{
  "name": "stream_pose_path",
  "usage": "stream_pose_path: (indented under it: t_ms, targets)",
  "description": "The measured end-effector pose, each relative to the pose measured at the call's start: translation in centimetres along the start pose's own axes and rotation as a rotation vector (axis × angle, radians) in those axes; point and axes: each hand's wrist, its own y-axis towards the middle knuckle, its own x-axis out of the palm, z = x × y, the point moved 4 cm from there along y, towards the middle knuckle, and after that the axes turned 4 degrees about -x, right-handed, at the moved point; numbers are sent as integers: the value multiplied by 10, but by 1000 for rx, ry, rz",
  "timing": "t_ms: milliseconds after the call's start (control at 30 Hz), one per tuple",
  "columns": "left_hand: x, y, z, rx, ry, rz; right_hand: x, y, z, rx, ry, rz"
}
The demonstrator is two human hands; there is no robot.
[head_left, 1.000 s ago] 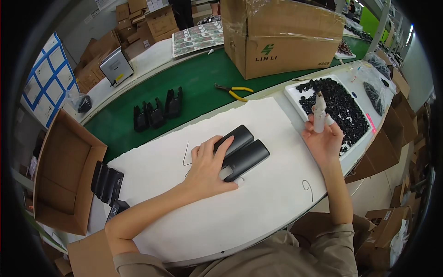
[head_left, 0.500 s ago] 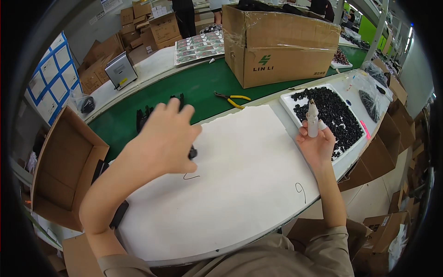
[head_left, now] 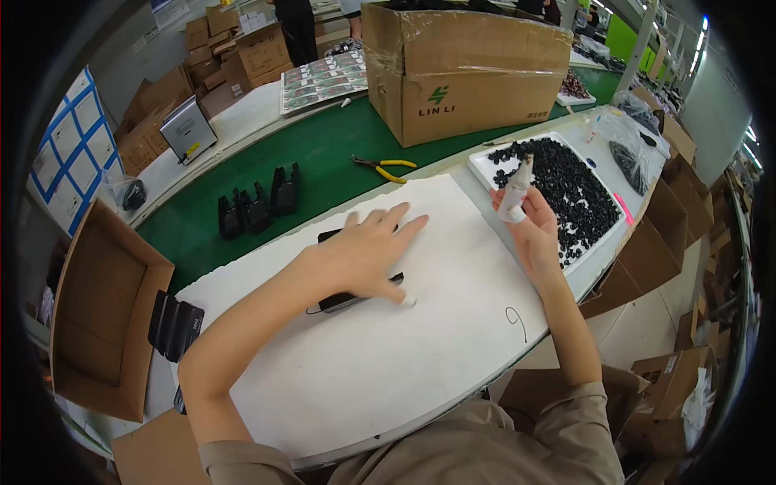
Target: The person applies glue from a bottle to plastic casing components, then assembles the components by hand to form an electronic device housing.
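My left hand is spread, fingers apart, over a flat black plastic piece on the white paper sheet. Most of that piece is hidden under the hand; whether the palm touches it I cannot tell. In my right hand is a small white squeeze bottle, its narrow, darkened nozzle pointing up. This hand is raised at the near left edge of a white tray full of small black parts.
Several upright black plastic pieces stand on the green belt, left of yellow-handled pliers. Black housings lie beside an open cardboard box at left. A large carton stands behind the paper.
My left hand has moved right and spread out, away from the black pieces on the belt, over the paper. The bottle in my right hand now tilts slightly. The whole view has shifted.
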Motion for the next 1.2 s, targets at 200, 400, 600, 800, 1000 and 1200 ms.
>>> stream_pose_path:
  t_ms: [200, 400, 600, 800, 1000, 1200]
  targets:
    - [24, -40, -18, -96, -36, 102, 2, 8, 1, 19, -256, -13]
    - [19, -54, -25, -84, -39, -2, -12, 34, 12, -172, -1070, -103]
    - [1, -61, -19, -143, -89, -113, -31, 43, 20, -36, -1357, -127]
    - [10, -52, -58, -178, -405, -85, -41, 40, 12, -75, -1384, -168]
    - [13, -52, -78, -292, -633, -121, -36, 36, 9, -137, -1384, -178]
    - [17, -37, -77, -302, -494, 78, -41, 37, 12, -110, -1384, -175]
